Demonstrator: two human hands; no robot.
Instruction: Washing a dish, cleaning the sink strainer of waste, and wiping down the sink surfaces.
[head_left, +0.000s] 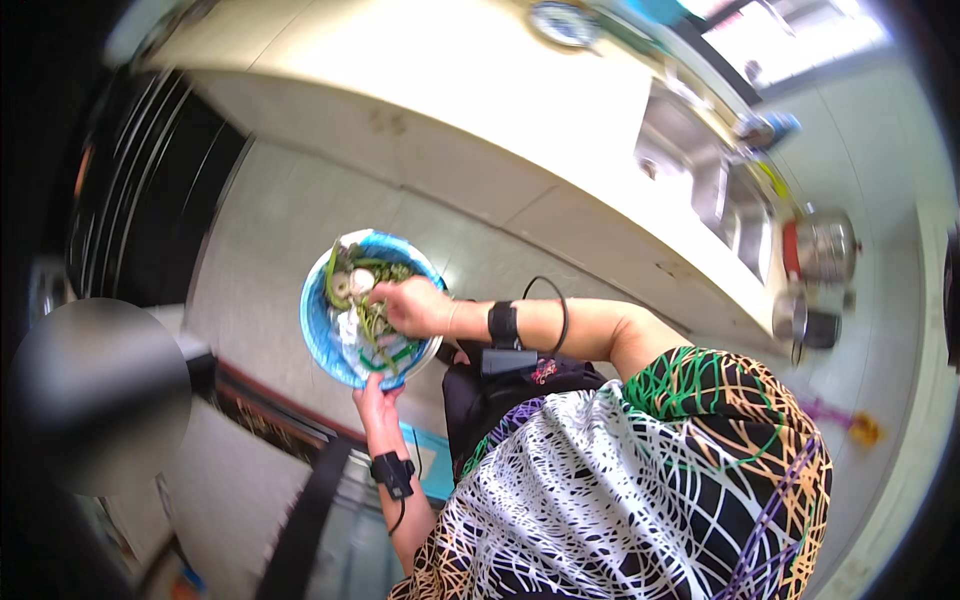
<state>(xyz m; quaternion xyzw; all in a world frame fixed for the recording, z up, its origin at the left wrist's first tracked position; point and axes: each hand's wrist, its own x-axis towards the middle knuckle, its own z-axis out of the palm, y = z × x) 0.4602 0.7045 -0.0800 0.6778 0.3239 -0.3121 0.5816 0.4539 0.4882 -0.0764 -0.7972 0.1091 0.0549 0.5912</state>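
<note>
A round waste bin (309, 341) lined with a blue plastic bag is in front of my legs, above the floor tiles. My left hand (377, 397) grips its near rim from below. My right hand (414, 306) is over the bin's opening, fingers curled downward at some green vegetable stems (373, 319). Blur hides whether the fingers hold any of them. Also in the bin are a whitish round scrap (361, 281), a thick curved green stalk (330, 274) and crumpled clear plastic (346, 330) with a green strip.
A long pale counter (450, 82) runs along one side, with a steel double sink (675, 142) and a patterned plate (564, 24). A black-fronted appliance or cabinet (150, 195) stands at the left. Beyond the sink are a lidded jar (825, 244) and a metal pot (791, 319).
</note>
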